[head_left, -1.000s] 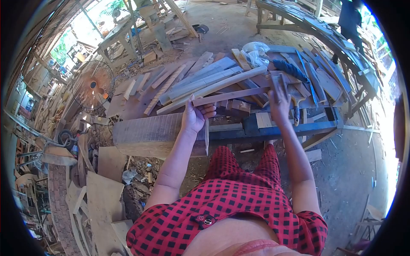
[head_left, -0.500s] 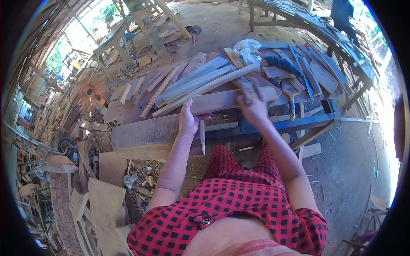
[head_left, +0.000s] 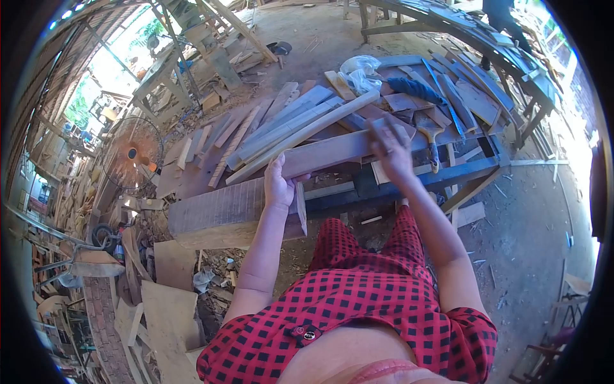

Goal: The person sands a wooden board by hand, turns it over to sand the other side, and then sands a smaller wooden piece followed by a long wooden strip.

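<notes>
My left hand is wrapped around the near-left end of a long brown wooden board, thumb on top and fingertips showing past its lower edge. The board slants up to the right in front of me. At its right end my right hand grips a small brown block, which lies over the board's upper face. Motion blurs this block slightly, and I cannot tell what it is made of. Just under my left hand is the end of a thick wooden beam with lines across its top.
A dark metal-framed table carries piled wood strips, a clear plastic bag, a dark blue bundle and a wide brush. A round fan stands left. Someone in dark clothing is at the back right.
My right hand has slid the brown block rightward along the board toward its far end. My left hand keeps its hold. The whole view has shifted slightly.
</notes>
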Available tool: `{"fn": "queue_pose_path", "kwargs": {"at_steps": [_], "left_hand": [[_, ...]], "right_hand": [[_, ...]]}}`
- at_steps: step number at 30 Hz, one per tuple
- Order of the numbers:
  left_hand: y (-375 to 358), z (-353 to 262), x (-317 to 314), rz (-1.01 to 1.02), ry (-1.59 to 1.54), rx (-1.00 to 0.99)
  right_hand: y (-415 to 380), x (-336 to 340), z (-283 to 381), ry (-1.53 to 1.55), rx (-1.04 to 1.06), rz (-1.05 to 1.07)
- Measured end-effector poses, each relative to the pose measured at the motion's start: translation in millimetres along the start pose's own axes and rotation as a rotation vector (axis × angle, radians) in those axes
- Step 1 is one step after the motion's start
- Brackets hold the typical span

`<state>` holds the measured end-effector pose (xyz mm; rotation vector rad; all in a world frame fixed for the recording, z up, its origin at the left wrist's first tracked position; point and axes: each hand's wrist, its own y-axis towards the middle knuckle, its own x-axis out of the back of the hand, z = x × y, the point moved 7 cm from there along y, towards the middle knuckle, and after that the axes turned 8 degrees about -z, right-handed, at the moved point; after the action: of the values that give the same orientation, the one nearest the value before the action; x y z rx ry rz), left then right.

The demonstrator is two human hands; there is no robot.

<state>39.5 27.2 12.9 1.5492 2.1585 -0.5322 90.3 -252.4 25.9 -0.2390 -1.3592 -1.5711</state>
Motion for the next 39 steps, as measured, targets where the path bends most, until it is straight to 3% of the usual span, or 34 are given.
{"fn": "queue_pose_path", "kwargs": {"at_steps": [2,4,9,11,12,14,16,21,24,27,29,31,33,37,39], "left_hand": [[-0.4,2.4,2.0,-0.028,-0.002,0.029],[-0.2,2.0,1.6,-0.026,-0.019,0.024],[1.4,0.5,1.6,-0.013,-0.018,-0.025],[1.0,0.4,1.5,-0.016,-0.010,-0.030],[2.3,2.5,4.1,-0.025,0.002,-0.028],[3.7,2.1,2.7,-0.029,0.017,-0.027],[1.9,3.0,-2.2,-0.009,-0.032,0.028],[1.9,3.3,-4.2,0.007,-0.127,0.040],[6.0,5.6,5.1,0.049,-0.086,0.010],[-2.3,-4.7,-5.3,0.058,-0.002,-0.091],[-1.5,-3.0,-2.8,0.023,-0.010,-0.062],[-1.9,-2.8,-2.5,0.022,-0.018,-0.060],[-2.4,-3.2,-2.8,0.023,-0.024,-0.063],[-7.5,-10.0,-9.1,0.076,-0.007,-0.097],[-10.6,-11.2,-11.0,0.105,0.005,-0.105]], "right_hand": [[-2.5,-4.8,-71.5,-0.027,-0.255,-0.069],[-0.7,11.3,-86.7,0.044,-0.284,-0.116],[3.5,2.8,-72.0,0.102,-0.271,-0.240],[6.3,-16.3,-50.0,-0.047,-0.261,-0.087],[7.3,-16.6,-35.5,0.046,-0.307,-0.086],[10.4,-22.4,7.8,0.001,-0.229,0.026],[7.8,-14.2,72.8,0.077,0.018,-0.028],[-13.2,-9.3,176.2,0.480,0.358,0.071],[-13.1,-19.0,162.1,0.380,0.371,0.128],[4.5,-3.4,111.5,0.319,0.274,-0.005],[19.9,-8.2,54.7,0.195,0.068,0.041],[29.0,-5.2,-4.8,0.183,-0.087,-0.128],[35.3,-11.8,-59.0,0.241,-0.304,-0.133],[40.8,-7.3,-71.1,0.269,-0.399,-0.158],[39.8,4.8,-41.1,0.078,-0.340,-0.269]]}}
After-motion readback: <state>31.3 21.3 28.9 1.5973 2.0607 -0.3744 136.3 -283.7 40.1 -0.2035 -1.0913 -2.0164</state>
